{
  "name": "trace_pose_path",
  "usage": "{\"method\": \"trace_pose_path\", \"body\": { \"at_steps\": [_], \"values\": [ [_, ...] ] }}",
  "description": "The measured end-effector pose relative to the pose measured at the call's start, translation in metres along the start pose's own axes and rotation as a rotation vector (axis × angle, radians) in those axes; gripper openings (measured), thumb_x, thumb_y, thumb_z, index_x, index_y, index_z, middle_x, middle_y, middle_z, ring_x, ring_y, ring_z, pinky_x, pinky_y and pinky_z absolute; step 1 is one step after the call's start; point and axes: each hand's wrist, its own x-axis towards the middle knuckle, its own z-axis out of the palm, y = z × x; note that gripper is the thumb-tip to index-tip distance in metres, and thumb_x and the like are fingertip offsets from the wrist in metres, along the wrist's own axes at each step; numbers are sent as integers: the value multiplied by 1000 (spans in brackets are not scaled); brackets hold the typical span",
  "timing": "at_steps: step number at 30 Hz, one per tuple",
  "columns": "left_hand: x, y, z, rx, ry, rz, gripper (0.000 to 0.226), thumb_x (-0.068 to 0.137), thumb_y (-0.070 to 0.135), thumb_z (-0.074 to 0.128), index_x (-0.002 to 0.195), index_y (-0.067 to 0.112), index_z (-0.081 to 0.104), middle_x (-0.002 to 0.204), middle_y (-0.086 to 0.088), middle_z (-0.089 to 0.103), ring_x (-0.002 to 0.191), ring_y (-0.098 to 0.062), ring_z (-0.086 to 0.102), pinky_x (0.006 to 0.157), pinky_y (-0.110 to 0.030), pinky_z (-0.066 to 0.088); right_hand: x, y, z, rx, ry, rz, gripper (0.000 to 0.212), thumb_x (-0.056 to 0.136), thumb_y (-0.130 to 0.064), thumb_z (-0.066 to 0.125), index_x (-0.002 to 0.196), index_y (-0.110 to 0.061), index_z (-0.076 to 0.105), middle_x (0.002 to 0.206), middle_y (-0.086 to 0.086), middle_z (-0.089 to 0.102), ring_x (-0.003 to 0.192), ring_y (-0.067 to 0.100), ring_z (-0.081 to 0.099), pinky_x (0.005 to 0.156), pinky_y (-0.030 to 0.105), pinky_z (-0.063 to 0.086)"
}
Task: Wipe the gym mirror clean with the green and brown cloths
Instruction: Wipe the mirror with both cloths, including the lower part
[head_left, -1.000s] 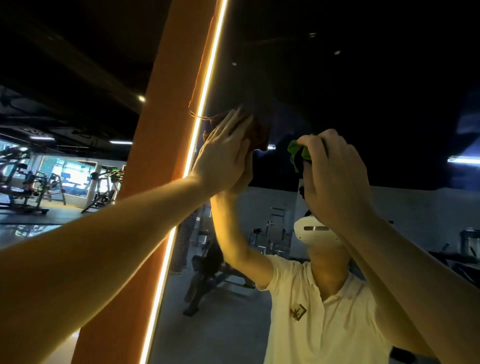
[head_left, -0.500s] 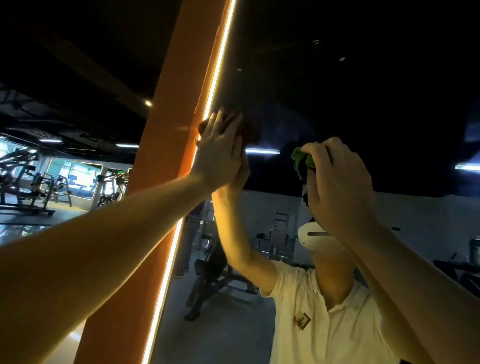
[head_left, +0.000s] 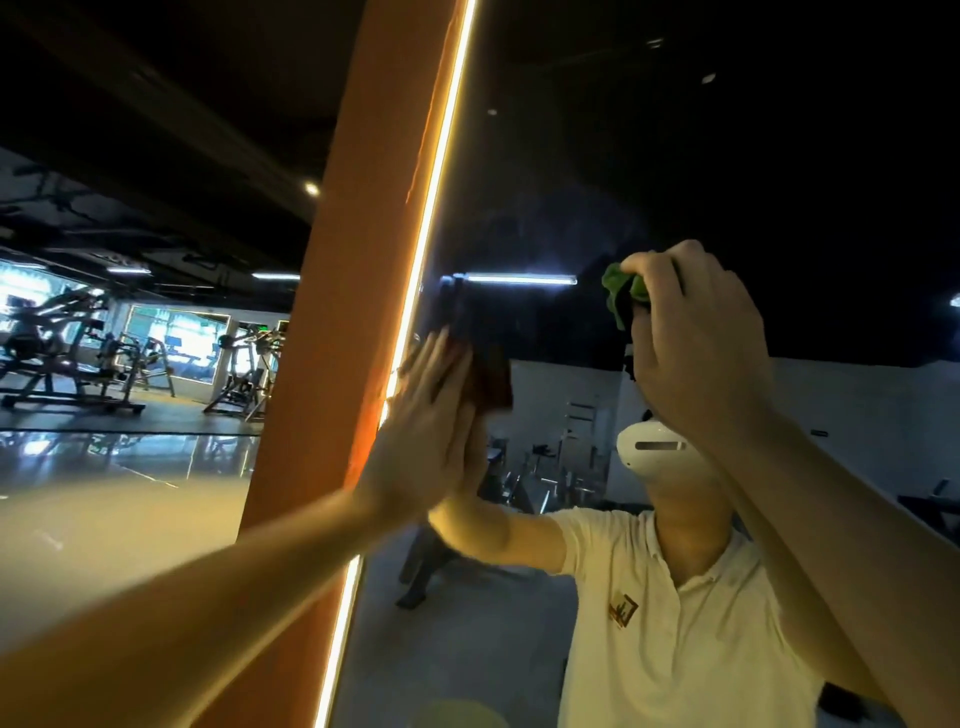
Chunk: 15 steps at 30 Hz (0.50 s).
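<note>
Mirror (head_left: 675, 156) glossy glass, faint haze. Green cloth (head_left: 621, 296) soft, crumpled in my fist. Brown cloth (head_left: 488, 379) flat fabric under my palm. Pillar (head_left: 332, 338) matt orange.

Two hands at one gym mirror (head_left: 701, 156): the left hand (head_left: 423, 441) and the right hand (head_left: 696, 353). Two cloths: one brown cloth (head_left: 491, 382), one green cloth (head_left: 621, 296). One orange pillar (head_left: 332, 364) carries one lit strip (head_left: 436, 182). One white headset (head_left: 652, 449) shows in the reflection, with one white polo shirt (head_left: 675, 634).
</note>
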Motion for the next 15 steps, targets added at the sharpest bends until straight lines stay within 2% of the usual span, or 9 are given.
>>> {"method": "trace_pose_path", "body": {
  "at_steps": [3,6,9,13,15],
  "values": [
    [100,-16,-7,-48,80,-150,55,105,17,38,157,0,33,166,-22,26,157,-37,18,126,-55,21,-2,1,2,22,13,-5,34,93,-9,54,127,-6,50,113,23,55,88,34,56,70,47,50],
    [130,-13,-2,-64,152,-229,55,106,19,38,158,2,32,166,-21,28,156,-35,21,126,-52,21,-1,4,3,45,20,-1,35,92,-11,55,127,-7,51,113,22,56,86,33,57,68,47,51],
    [70,-4,7,-73,203,-181,55,106,21,37,157,1,36,166,-17,31,156,-30,24,126,-51,25,-1,3,2,39,15,1,35,92,-10,55,127,-7,51,113,22,55,85,33,56,68,48,51],
    [-61,7,2,-94,24,-120,56,109,24,35,161,6,26,169,-9,23,158,-23,18,125,-50,28,-1,2,1,48,22,-1,35,94,-6,58,128,-6,49,113,22,55,85,32,55,68,47,49],
    [-88,4,-2,-100,-55,-118,57,109,27,31,161,5,25,170,-11,22,159,-26,15,125,-54,26,-2,2,0,54,25,-5,35,94,-6,58,127,-6,49,111,22,55,84,32,55,67,46,49]
  ]
}}
